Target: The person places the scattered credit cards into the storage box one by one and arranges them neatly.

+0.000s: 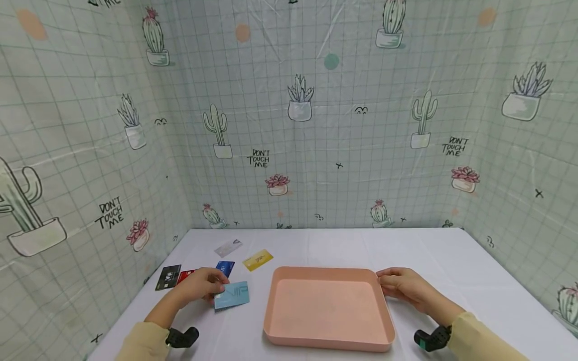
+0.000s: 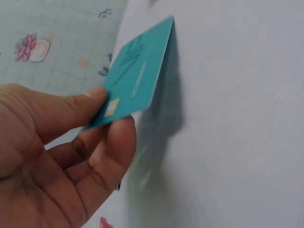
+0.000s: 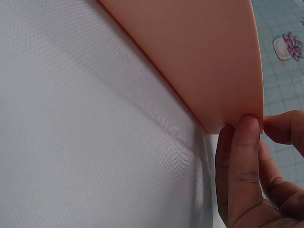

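Note:
Between the thumb and fingers of my left hand [image 1: 203,285] is a light blue bank card [image 1: 236,295], pinched by one end. The left wrist view shows that card [image 2: 137,71] tilted above the white surface, its chip beside the thumb. My right hand [image 1: 408,288] is at the far right corner of a shallow peach tray [image 1: 329,307]. In the right wrist view, its fingers lie against the outside of the tray wall [image 3: 204,57], with the thumb over the rim; the inner side is hidden there.
Around and beyond my left hand lie a black card [image 1: 168,277], a partly covered red card [image 1: 185,275], a dark blue card [image 1: 226,267], a yellow card [image 1: 258,259] and a pale grey card [image 1: 228,247]. A cactus-print curtain [image 1: 316,150] surrounds the white table [image 1: 429,250].

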The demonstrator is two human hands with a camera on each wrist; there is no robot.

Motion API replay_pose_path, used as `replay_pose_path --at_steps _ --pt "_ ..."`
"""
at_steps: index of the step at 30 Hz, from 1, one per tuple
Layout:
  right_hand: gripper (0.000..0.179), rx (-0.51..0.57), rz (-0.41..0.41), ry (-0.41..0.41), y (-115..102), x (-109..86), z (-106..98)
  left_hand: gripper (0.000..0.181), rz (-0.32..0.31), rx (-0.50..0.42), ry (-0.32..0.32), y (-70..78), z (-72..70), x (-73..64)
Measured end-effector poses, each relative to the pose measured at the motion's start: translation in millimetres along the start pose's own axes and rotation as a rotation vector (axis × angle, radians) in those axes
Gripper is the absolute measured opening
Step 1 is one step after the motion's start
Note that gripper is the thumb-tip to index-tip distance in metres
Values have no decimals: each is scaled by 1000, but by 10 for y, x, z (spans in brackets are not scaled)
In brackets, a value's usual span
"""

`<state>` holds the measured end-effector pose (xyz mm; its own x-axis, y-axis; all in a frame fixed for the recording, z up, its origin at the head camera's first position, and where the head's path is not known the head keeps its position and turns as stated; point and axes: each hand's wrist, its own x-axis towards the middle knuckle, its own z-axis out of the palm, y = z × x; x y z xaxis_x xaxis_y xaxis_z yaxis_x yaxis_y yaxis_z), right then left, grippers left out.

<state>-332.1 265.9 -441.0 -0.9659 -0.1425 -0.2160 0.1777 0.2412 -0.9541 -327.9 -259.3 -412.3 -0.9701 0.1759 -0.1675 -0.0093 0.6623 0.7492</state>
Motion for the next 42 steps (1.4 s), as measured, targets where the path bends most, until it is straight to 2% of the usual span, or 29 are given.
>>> replay_pose_path --at_steps 5,9,18,27,32,42 --pt "44 -3 -1 -7 10 13 5 25 -47 -193 -14 -58 -81 7" --pt "46 -12 9 0 12 21 -2 27 -49 -252 -31 -36 -100 1" --pt "49 19 -11 -36 26 17 -26 26 -78 -229 19 86 -41 19" --pt "56 57 -3 -80 59 2 -53 29 -50 -237 0 226 -32 10" --pt "56 82 7 -89 71 6 -60 27 -58 -246 -3 280 -16 -2" --pt "56 102 31 -92 57 14 -67 28 -14 -221 -38 358 108 3"
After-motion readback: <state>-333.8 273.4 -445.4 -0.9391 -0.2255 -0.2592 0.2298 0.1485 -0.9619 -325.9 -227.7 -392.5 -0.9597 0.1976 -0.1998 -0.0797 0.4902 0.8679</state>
